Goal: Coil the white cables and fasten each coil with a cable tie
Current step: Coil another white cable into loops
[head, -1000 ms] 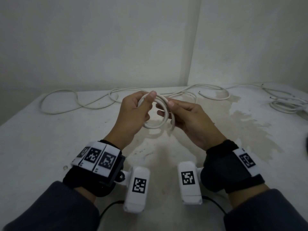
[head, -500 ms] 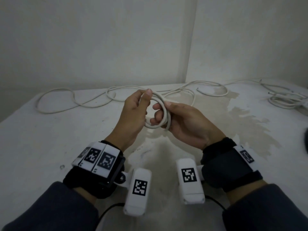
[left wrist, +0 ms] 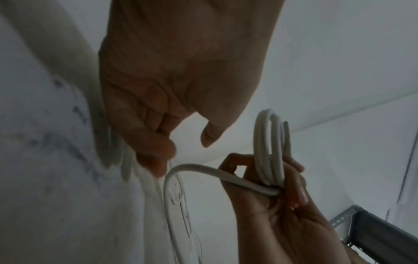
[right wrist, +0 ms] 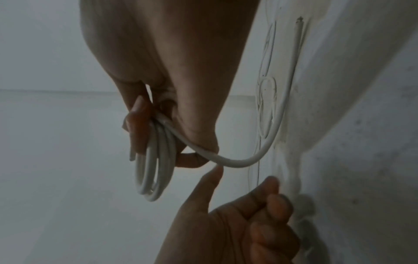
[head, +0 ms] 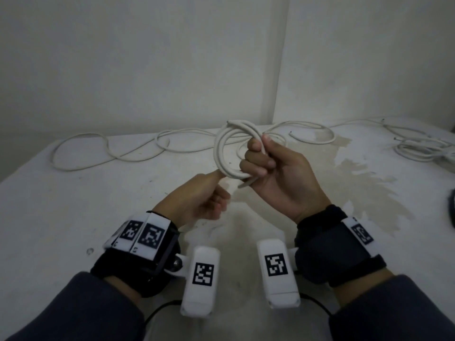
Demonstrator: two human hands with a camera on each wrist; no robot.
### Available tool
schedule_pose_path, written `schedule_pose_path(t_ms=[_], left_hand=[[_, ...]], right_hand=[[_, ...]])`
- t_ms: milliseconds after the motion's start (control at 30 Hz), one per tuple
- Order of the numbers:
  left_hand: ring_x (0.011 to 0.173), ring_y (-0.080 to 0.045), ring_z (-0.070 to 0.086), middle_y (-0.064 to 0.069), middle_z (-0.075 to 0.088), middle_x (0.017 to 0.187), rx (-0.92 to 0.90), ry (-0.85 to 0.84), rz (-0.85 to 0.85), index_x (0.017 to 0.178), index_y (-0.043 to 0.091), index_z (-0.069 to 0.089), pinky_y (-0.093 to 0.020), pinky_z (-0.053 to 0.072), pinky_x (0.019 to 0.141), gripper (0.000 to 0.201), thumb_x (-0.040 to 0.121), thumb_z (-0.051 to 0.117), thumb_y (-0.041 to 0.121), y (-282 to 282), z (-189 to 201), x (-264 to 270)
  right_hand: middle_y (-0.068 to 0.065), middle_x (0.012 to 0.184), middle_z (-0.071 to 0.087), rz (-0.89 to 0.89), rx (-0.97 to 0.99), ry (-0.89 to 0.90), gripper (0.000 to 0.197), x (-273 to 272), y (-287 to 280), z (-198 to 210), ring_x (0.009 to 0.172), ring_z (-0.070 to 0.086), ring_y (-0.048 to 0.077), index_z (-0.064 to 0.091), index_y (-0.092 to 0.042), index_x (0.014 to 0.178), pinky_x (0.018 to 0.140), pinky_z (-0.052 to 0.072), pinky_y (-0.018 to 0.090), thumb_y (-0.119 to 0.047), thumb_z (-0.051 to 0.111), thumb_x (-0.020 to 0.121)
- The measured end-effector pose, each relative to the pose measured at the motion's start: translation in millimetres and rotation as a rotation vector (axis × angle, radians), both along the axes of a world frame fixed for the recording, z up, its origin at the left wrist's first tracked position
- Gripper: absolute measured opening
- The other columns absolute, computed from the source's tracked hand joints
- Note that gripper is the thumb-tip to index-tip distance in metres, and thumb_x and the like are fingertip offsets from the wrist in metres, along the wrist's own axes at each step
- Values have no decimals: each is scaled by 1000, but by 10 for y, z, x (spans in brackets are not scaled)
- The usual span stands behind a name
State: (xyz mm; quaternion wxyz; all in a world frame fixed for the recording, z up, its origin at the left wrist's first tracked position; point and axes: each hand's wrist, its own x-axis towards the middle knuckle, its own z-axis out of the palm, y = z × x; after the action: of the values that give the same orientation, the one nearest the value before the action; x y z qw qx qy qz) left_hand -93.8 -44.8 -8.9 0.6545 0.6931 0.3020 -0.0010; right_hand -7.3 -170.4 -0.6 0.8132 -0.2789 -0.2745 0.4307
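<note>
A white cable coil [head: 219,153] of several loops stands upright above the table, and my right hand [head: 270,173] grips it at its right side with curled fingers. The coil [right wrist: 153,169] hangs from those fingers in the right wrist view, with a free tail [right wrist: 271,139] arcing away to a cut end. My left hand [head: 204,200] sits just below and left of the coil, fingers curled on nothing I can see. Its thumb [head: 216,173] points up at the coil's lower edge. The left wrist view shows the coil [left wrist: 269,142] and its tail [left wrist: 203,169]. No cable tie is visible.
Loose white cables [head: 110,153] snake along the far side of the white table [head: 73,217]. Another cable bundle [head: 418,148] lies at the far right. A brownish stain [head: 357,173] marks the table's right part, and a dark object [head: 452,210] shows at the right edge. Walls stand close behind.
My left hand has let go of the coil and dropped down toward me. My right hand has lifted the coil higher and now holds it alone.
</note>
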Motion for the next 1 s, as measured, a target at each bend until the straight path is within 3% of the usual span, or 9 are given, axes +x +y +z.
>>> schedule_pose_path(t_ms=[67,167,267,367,533,700,800,900,1000], left_hand=[[46,-13,52,-11,68,68,-6,47,-99,89,-1,65,-21,49,47,59,92,46,55,-20,-9,5],[56,-12,61,-10,71,77,-181,-33,-112,97,1,64,-21,55,55,38,94,53,37,-38,-17,24],[71,-14,68,-14,68,92,-402,-219,-39,106,-3,63,-22,57,71,21,94,55,11,-51,-46,47],[78,-15,69,-11,71,89,-409,-478,88,96,-2,65,-25,58,76,13,89,54,-5,-50,-30,60],[93,-21,70,-11,74,94,-339,-759,231,107,1,59,-33,59,77,15,94,51,2,-30,-10,70],[95,-20,70,-8,74,98,-281,-827,205,114,5,61,-34,58,82,22,96,48,6,-61,-10,53],[80,-15,68,-8,71,99,-335,-820,161,116,7,62,-28,58,76,25,98,44,7,-54,1,46],[54,-9,53,-7,64,80,-400,-794,142,116,6,62,-24,52,59,27,100,41,10,-40,17,58],[43,-9,41,-3,51,61,-444,-775,120,117,3,60,-23,43,47,29,100,39,13,-7,18,71]], right_hand=[[-7,51,32,52,42,31,30,-18,7,-1,48,35,7,55,-11,72,53,32,16,-28,42,93],[-7,51,34,101,65,58,28,-24,13,-8,49,36,8,55,-11,72,53,32,17,-28,44,92],[-7,50,33,73,40,54,29,-3,18,-35,48,36,8,56,-11,72,56,33,17,-28,44,92],[-5,49,33,-55,-10,84,30,14,43,-59,48,36,10,56,-8,76,73,44,24,-26,42,95],[-4,50,35,-257,-128,179,37,70,55,-86,49,39,10,64,-4,92,62,41,23,-27,36,102],[-3,50,34,-242,-126,138,25,68,80,-127,46,37,11,52,-16,84,53,42,25,-22,37,102],[-4,50,34,-233,-133,98,22,58,68,-125,46,35,10,50,-19,83,50,38,24,-20,38,102],[-5,50,33,-203,-160,61,21,41,50,-108,44,33,9,48,-19,82,48,36,22,-18,38,101],[-4,50,32,-172,-196,-24,27,7,49,-102,46,31,10,51,-19,78,51,34,23,-15,36,101]])
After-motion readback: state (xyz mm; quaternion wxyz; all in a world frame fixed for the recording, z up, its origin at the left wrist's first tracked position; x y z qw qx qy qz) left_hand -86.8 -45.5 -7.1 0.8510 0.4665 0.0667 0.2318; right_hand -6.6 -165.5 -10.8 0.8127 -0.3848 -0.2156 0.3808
